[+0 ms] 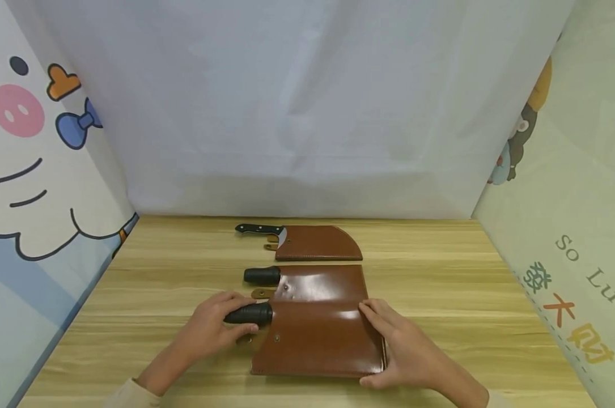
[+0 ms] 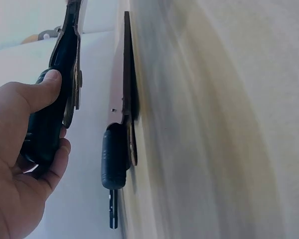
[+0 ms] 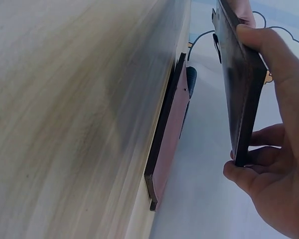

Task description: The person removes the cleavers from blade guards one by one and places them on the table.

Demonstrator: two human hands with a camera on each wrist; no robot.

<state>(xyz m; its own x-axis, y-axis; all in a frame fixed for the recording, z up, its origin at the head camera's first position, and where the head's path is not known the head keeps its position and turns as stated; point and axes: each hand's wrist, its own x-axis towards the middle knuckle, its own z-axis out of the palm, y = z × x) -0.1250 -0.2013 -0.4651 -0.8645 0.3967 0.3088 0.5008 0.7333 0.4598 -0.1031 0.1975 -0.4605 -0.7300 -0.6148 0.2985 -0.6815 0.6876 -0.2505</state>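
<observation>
Nearest to me is a large cleaver in a brown leather sheath (image 1: 322,343), held up off the table by both hands. My left hand (image 1: 207,328) grips its black handle (image 2: 50,117), thumb on one side and fingers round the other. On the right, my right hand (image 1: 406,348) pinches the end of the sheath, thumb along the near corner and fingers at the far one. Just behind lies a second sheathed cleaver (image 1: 330,280) with a black handle, partly covered by the held one in the head view. The blade of the held cleaver is hidden in leather.
Further back on the wood-grain table (image 1: 440,255) lies a smaller sheathed knife (image 1: 317,242) with a riveted black handle, pointing right. A white cloth backdrop (image 1: 297,113) rises behind the table. Printed cartoon panels stand at both sides.
</observation>
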